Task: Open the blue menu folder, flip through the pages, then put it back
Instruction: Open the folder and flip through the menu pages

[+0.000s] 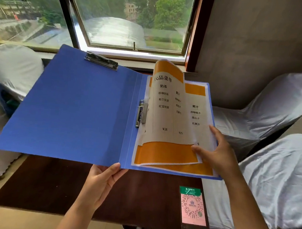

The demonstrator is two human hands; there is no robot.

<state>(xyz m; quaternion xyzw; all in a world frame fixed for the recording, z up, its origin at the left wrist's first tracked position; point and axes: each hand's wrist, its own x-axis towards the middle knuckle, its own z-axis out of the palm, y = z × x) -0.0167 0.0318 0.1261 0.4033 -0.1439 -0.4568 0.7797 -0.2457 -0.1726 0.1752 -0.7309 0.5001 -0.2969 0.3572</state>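
Folder (72, 108) — blue, lying open and held in the air above a dark wooden table (52, 184) — carries a stack of orange-bordered menu pages (171, 151) on its right half, clipped at the spine by a metal clamp (141, 112). The left hand (102, 180) pinches the folder's lower edge near the spine, thumb on top. The right hand (219, 153) grips the lifted top page's corner between thumb and fingers; the page curls upward. Printed prices read ¥16 and ¥15. A QR code card (193, 206) lies on the table's near right corner. White-covered chairs (271, 114) flank the table, below a window (131, 20).
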